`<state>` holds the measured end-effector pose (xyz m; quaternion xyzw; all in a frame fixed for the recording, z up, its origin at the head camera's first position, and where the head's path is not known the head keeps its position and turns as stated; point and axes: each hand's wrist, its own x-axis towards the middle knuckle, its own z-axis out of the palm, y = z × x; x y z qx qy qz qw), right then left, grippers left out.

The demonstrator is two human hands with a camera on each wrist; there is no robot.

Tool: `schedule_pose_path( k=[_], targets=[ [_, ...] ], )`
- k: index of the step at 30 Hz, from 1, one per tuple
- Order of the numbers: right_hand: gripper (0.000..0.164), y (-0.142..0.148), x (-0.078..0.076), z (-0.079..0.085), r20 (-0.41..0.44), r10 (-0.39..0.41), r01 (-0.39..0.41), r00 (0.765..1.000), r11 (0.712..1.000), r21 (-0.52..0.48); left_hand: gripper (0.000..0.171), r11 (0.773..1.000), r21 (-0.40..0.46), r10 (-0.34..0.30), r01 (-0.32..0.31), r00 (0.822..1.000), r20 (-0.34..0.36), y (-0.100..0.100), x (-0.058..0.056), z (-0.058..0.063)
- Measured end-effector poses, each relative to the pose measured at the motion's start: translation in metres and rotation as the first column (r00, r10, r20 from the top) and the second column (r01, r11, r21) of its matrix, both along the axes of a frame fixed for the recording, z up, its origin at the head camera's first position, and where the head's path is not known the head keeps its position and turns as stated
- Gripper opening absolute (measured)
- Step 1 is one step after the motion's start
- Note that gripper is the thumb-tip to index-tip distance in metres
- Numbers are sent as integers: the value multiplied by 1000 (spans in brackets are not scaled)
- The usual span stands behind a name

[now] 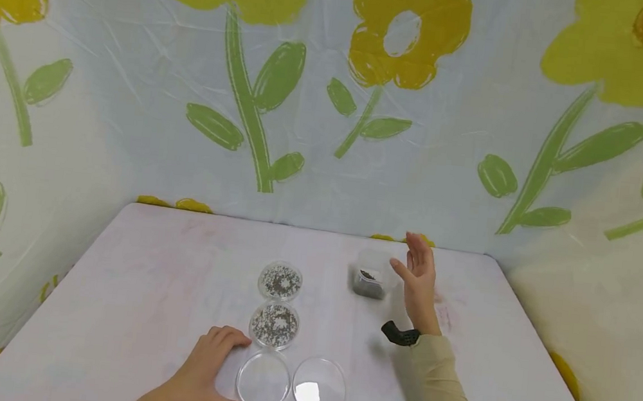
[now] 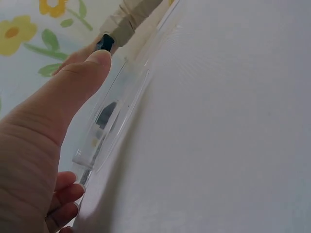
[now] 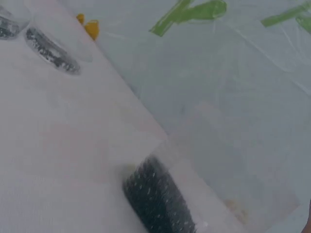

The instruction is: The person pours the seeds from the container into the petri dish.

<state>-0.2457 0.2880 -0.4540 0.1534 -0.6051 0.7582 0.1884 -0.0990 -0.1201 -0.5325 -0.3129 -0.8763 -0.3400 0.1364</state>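
Observation:
My left hand (image 1: 200,369) curves in a wide C around the left side of a clear, empty petri dish (image 1: 264,381). Its fingertips reach toward the dish's far side and its thumb lies by the near edge. In the left wrist view the thumb stands out above the clear dish (image 2: 109,116), with other fingertips low at its end. Back right, my right hand (image 1: 419,284) is raised with loosely spread fingers beside a small clear container (image 1: 369,286) of dark grains. That container's translucent lid (image 1: 375,259) stands up behind it. The right wrist view shows the dark grains (image 3: 158,199) blurred.
Two petri dishes, one farther (image 1: 281,281) and one nearer (image 1: 274,325), hold mixed dark and white bits in a column beyond the empty dish. A second clear round piece (image 1: 319,387) lies to its right. A flowered curtain (image 1: 312,180) stands behind the table (image 1: 144,287).

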Motion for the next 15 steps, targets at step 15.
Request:
schedule_pose_path(
  k=[15],
  targets=[
    [108, 20, -14, -47, 371, 77, -181, 925, 950, 256, 96, 998, -57, 4, -4, 1000, -3, 12, 1, 3]
  ],
)
